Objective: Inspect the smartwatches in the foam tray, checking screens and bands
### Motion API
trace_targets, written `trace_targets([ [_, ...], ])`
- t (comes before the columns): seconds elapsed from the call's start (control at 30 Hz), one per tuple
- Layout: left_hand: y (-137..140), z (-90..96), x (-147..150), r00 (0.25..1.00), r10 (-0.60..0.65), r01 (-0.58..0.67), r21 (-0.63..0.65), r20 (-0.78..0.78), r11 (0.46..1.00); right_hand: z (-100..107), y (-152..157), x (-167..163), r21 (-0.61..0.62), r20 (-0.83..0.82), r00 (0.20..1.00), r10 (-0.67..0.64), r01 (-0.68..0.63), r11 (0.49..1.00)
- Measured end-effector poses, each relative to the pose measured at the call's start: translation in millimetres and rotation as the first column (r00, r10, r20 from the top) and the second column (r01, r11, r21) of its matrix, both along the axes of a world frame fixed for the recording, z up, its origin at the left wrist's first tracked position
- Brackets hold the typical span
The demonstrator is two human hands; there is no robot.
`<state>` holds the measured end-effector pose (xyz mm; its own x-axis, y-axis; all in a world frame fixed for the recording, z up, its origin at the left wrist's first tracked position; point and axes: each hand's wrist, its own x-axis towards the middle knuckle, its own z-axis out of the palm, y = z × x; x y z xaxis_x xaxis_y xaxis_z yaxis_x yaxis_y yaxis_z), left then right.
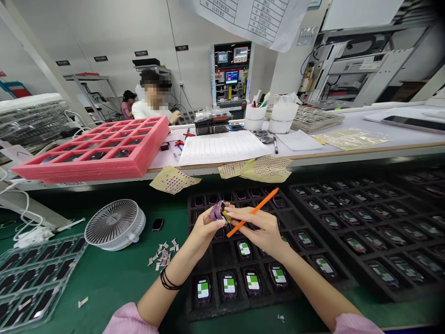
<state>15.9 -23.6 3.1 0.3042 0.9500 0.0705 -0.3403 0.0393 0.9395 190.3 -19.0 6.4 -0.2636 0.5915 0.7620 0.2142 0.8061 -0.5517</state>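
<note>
My left hand [206,226] is closed around a small purple watch case [216,211], held up above the black foam tray [239,306]. In my right hand [262,228] lies an orange pry stick [267,198], slanting between the fingers with its lower end pointing to the left. The right fingertips meet a small yellow part [226,216] at the case's open side; whether they pinch it, I cannot tell. Below the hands, watch units with lit green-and-white screens [252,281] sit in the tray's pockets.
A round fan [116,222] stands left on the green mat, near a dark watch unit [157,225] and small loose pieces [163,254]. Farther left is a clear plastic tray [45,278]. More foam trays [333,241] lie right. A pink foam tray [93,172] rests on the shelf; a co-worker [153,109] sits beyond.
</note>
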Motion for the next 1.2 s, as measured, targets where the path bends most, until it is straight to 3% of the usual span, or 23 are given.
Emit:
trace_targets([
  [0.17,-0.8,-0.1,1.8,0.999,-0.023,0.024,-0.046,0.027,0.999,-5.5,2.2,1.4,0.233,0.050,0.995,-0.082,0.069,0.970],
  [0.3,-0.4,-1.8,2.0,0.999,-0.023,0.024,-0.039,0.037,0.999,-6.4,1.7,4.0,0.383,0.080,0.986,-0.147,0.106,0.918],
  [0.43,-0.3,-3.5,2.5,0.999,-0.016,0.018,-0.045,0.044,0.999,-6.1,0.0,7.0,0.490,0.134,0.962,-0.238,0.144,0.860],
  [0.53,-1.7,-4.8,5.7,0.995,-0.029,0.038,-0.093,0.098,0.995,-6.2,0.3,6.0,0.543,0.114,0.967,-0.228,0.132,0.830],
  [0.73,-7.2,-10.9,13.3,0.966,-0.027,0.095,-0.257,0.256,0.962,-13.8,5.9,-4.0,0.513,0.039,0.984,-0.176,0.132,0.848],
  [0.9,-9.4,-10.8,13.6,0.932,0.041,0.088,-0.333,0.361,0.939,-20.5,7.1,-10.4,0.477,0.100,0.987,-0.128,0.065,0.876],
  [1.2,-14.9,6.0,11.3,0.942,0.092,0.013,-0.309,0.322,0.951,-24.1,0.0,-18.9,0.395,0.138,0.982,-0.132,0.067,0.916],
])
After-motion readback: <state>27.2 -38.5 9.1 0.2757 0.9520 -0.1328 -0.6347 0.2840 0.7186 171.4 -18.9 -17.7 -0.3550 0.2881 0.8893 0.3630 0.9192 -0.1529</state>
